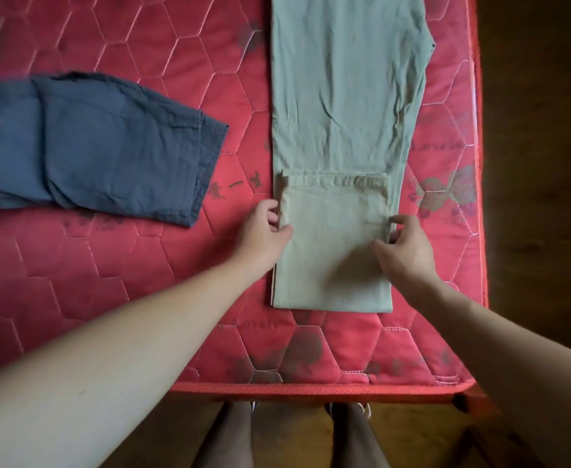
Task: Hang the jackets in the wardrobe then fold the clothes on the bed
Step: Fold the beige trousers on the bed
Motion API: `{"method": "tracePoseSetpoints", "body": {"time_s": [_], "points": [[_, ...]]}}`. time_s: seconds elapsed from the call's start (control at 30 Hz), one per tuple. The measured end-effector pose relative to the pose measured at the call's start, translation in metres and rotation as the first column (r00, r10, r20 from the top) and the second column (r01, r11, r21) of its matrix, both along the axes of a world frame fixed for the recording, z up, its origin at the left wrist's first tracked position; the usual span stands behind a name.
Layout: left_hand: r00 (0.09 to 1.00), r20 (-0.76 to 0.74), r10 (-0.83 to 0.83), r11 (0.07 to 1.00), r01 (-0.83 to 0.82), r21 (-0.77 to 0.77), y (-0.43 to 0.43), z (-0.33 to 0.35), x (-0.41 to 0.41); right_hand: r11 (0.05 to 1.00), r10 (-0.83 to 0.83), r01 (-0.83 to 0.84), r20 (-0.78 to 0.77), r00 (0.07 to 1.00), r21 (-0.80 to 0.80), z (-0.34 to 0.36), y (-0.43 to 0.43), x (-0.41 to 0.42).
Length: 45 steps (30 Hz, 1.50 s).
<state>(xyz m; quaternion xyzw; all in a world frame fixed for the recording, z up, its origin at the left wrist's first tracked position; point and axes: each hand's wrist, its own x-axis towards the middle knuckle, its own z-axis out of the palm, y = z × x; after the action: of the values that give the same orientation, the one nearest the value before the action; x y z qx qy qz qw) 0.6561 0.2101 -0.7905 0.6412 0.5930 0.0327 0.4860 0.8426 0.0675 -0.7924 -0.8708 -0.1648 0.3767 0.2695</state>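
**Both hands at the folded end of the khaki trousers**

A pair of pale khaki cotton trousers (345,96) lies lengthwise on the red quilted mattress with hexagon stitching (108,282), toward its right side. Their near end has been folded back over itself, so a hemmed edge runs across the cloth just beyond the hands. The far end of the trousers runs out of the top of the picture, so the waistband cannot be seen.

The left hand (264,234) is at the left edge of the folded part — thumb on top of the cloth, fingers curled at the edge. It looks like a light pinch, but the fingertips are tucked out of sight, so how much cloth they hold is hard to tell. The right hand (404,246) is at the right edge, fingers bent and close together, thumb and forefinger nipping the edge of the fold; its palm faces down and hides the rest of the grip.

To the left, well apart from the trousers, lies a dark blue crumpled cotton garment (91,146). Its left part is cut off by the frame, and it cannot be told for sure what kind of garment it is.

At the bottom, past the mattress edge, two legs in brown trousers (225,437) stand on a dark wooden floor (530,130) — the feet are mostly hidden. Grey printed marks on the mattress are too blurred to read in full.
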Motion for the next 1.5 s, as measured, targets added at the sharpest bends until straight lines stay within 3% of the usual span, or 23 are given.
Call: {"method": "tracePoseSetpoints", "body": {"time_s": [0.07,0.17,0.33,0.4,0.53,0.57,0.63,0.7,0.77,0.83,0.93,1.07,1.13,1.27,1.5], "points": [[0.998,0.012,0.063,0.992,-0.061,-0.108,-0.017,-0.001,-0.011,0.998,-0.004,0.002,-0.049,0.999,-0.055,0.001,-0.003,0.001],[0.999,0.007,0.05,0.99,-0.048,-0.133,-0.034,-0.008,-0.028,0.99,0.024,-0.036,-0.09,0.996,-0.136,-0.004,-0.007,0.004],[0.997,0.039,0.061,0.99,-0.056,-0.129,-0.027,-0.008,-0.029,0.988,0.124,-0.14,0.211,0.969,0.062,-0.007,-0.012,0.003],[0.993,0.086,0.082,0.985,-0.068,-0.158,-0.018,-0.004,-0.021,0.982,0.172,-0.181,0.143,0.975,0.05,-0.006,-0.004,0.004],[0.983,0.128,0.132,0.959,-0.094,-0.268,-0.007,0.002,-0.006,0.99,-0.134,0.127,-0.148,0.98,-0.056,-0.002,0.009,0.002],[0.984,0.126,0.129,0.947,-0.084,-0.311,-0.008,0.003,-0.006,0.989,-0.128,0.114,-0.161,0.979,-0.096,0.0,0.008,0.0],[0.986,0.12,0.12,0.919,-0.064,-0.388,-0.013,0.006,-0.008,0.986,0.023,-0.038,-0.093,0.995,-0.162,0.004,-0.001,-0.003],[0.984,0.124,0.126,0.905,-0.063,-0.421,-0.018,0.006,-0.012,0.968,0.184,-0.165,0.083,0.979,-0.187,0.005,-0.014,-0.006],[0.978,0.146,0.15,0.9,-0.074,-0.431,-0.019,0.004,-0.013,0.979,0.197,-0.184,0.204,0.959,-0.082,0.006,-0.02,-0.004],[0.975,0.15,0.166,0.898,-0.087,-0.431,-0.017,0.003,-0.012,0.986,0.16,-0.164,0.133,0.978,0.023,0.006,-0.011,0.001],[0.973,0.128,0.191,0.879,-0.111,-0.463,-0.012,0.003,-0.011,0.999,0.009,-0.002,-0.134,0.991,0.052,0.003,0.008,0.004],[0.968,0.116,0.225,0.856,-0.139,-0.498,-0.013,0.008,-0.013,0.979,-0.176,0.196,-0.246,0.953,0.061,0.003,0.008,0.004],[0.961,0.13,0.243,0.845,-0.144,-0.515,-0.015,0.01,-0.014,0.984,-0.15,0.168,-0.255,0.955,0.052,0.003,-0.003,0.002],[0.956,0.147,0.253,0.841,-0.143,-0.522,-0.017,0.01,-0.013,0.999,0.047,-0.049,-0.151,0.987,-0.013,0.003,-0.018,-0.002],[0.962,0.143,0.233,0.865,-0.137,-0.483,-0.021,0.004,-0.013,0.999,-0.008,0.0,-0.14,0.99,-0.053,-0.004,-0.01,0.006]]}}
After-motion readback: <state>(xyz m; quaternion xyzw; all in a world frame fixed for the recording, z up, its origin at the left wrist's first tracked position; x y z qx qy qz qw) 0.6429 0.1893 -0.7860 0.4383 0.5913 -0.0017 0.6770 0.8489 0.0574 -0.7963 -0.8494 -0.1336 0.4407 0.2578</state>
